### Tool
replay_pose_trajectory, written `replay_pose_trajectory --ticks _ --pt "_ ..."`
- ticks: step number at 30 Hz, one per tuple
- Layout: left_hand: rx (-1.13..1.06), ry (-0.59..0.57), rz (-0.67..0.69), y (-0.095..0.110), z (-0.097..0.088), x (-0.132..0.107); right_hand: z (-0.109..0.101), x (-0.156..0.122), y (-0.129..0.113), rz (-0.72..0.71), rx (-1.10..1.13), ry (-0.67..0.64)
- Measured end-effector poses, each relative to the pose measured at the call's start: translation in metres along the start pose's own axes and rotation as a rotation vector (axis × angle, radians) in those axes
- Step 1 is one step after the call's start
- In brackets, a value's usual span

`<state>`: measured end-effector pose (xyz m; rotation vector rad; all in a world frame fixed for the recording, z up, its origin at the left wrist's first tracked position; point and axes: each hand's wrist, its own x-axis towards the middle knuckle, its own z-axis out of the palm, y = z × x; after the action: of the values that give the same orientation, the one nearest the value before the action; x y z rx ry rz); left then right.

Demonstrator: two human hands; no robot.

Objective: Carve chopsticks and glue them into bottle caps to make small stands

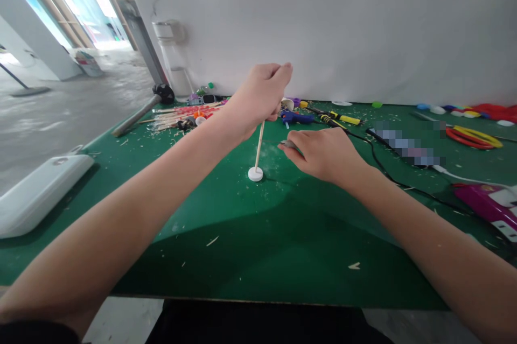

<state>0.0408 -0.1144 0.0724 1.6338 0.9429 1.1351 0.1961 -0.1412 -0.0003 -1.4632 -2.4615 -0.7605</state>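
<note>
My left hand (264, 91) is closed around the upper part of a pale wooden chopstick (259, 150), which leans slightly to the right. The lower end of the chopstick meets a small white bottle cap (255, 174) lying on the green table. To the right, my right hand (319, 153) is closed in a pinch, a short gap away from the chopstick. A small greyish tip (287, 144) shows between its thumb and finger; I cannot make out what it belongs to. Pale dust lies around the cap.
Behind my left hand lie wrapped chopsticks (181, 115), beside a hammer (137, 112). A blue glue gun (297, 118), a yellow-black tool (345, 118), a phone (404, 147), and a purple power strip (488, 204) with cables lie right. A white box-like device (44, 188) sits left.
</note>
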Motion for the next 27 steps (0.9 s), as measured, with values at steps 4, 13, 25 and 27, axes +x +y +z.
replay_pose_trajectory --ticks 4,13,25,27 --pt "-0.091 -0.016 -0.031 -0.002 -0.002 0.002 0.003 0.0 0.0 -0.015 -0.065 0.001" --pt "-0.206 -0.077 -0.047 -0.002 -0.003 0.003 0.005 0.001 -0.002 -0.024 -0.123 0.049" --pt "-0.324 -0.047 -0.051 -0.015 -0.017 0.015 0.031 -0.001 -0.021 0.037 -0.195 0.229" --pt "-0.309 -0.051 -0.063 -0.015 -0.02 0.016 0.035 0.0 -0.021 0.035 -0.236 0.247"
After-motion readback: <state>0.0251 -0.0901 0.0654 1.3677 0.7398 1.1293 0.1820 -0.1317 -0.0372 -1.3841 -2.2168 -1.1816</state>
